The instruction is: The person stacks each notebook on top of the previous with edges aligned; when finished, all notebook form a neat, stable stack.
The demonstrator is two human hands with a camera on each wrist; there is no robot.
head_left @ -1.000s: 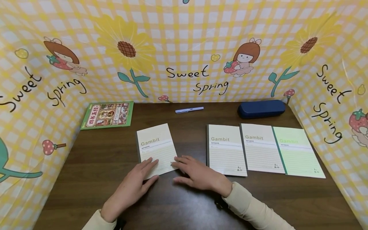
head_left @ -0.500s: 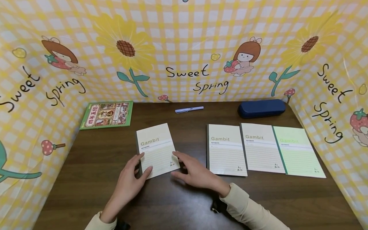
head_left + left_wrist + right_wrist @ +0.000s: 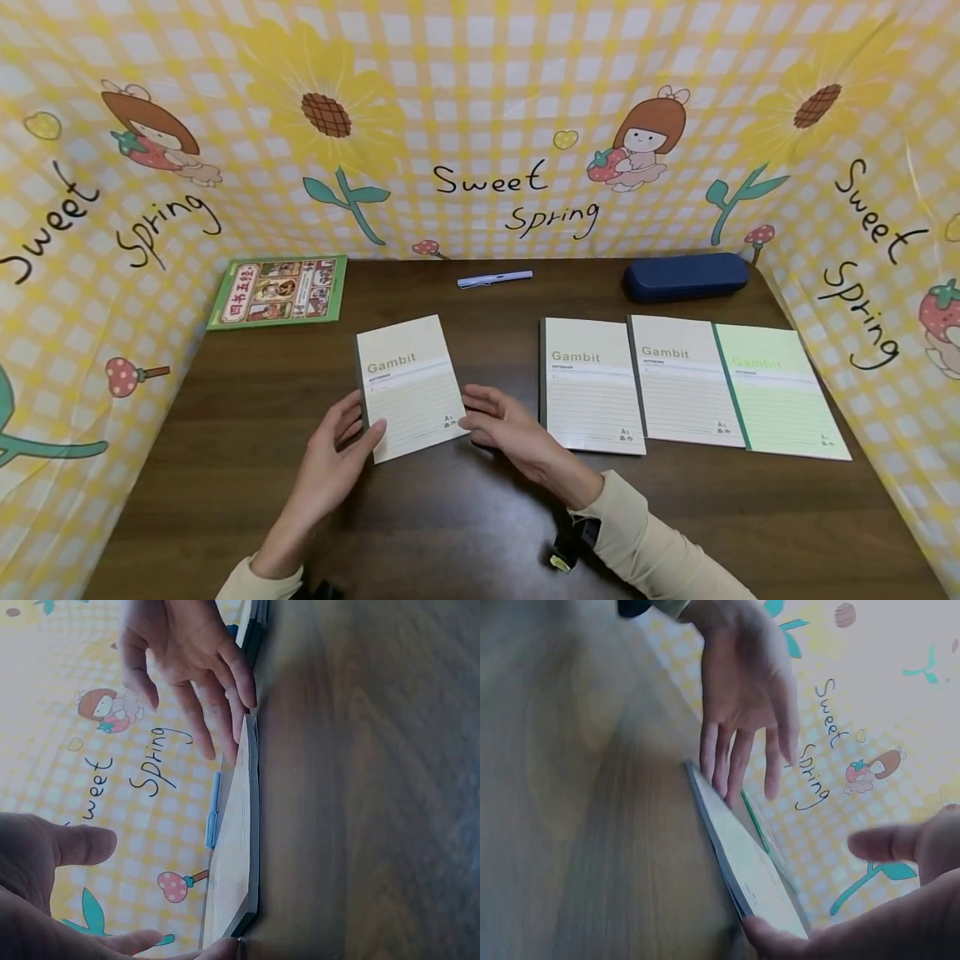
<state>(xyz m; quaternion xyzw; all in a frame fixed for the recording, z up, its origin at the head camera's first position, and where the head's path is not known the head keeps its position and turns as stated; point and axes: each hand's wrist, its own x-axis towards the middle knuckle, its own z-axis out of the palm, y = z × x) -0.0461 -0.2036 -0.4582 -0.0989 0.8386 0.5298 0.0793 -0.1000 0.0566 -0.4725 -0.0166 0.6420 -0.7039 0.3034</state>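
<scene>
A cream Gambit notebook (image 3: 408,392) with a dark spine lies slightly turned on the table, between my two hands. My left hand (image 3: 330,462) is at its left edge, fingers beside the spine. In the left wrist view the left thumb (image 3: 86,845) stays raised off the cover. My right hand (image 3: 517,433) is at the lower right edge, fingertips by the side of the notebook. The right thumb (image 3: 885,844) is also lifted clear in the right wrist view. Neither hand grips the notebook; whether each fingertip touches its edge is hard to tell.
To the right lie two more cream notebooks (image 3: 592,400) (image 3: 686,392) and a green one (image 3: 783,400), side by side. A navy case (image 3: 686,277) and a lilac pen (image 3: 495,279) are at the back. A green picture book (image 3: 277,290) lies back left. Checkered cloth (image 3: 495,100) walls the table.
Both hands have come off the notebook's cover, where their fingers lay flat, and moved to its left and right edges. The notebook has stayed nearly in place. The head view has tilted slightly.
</scene>
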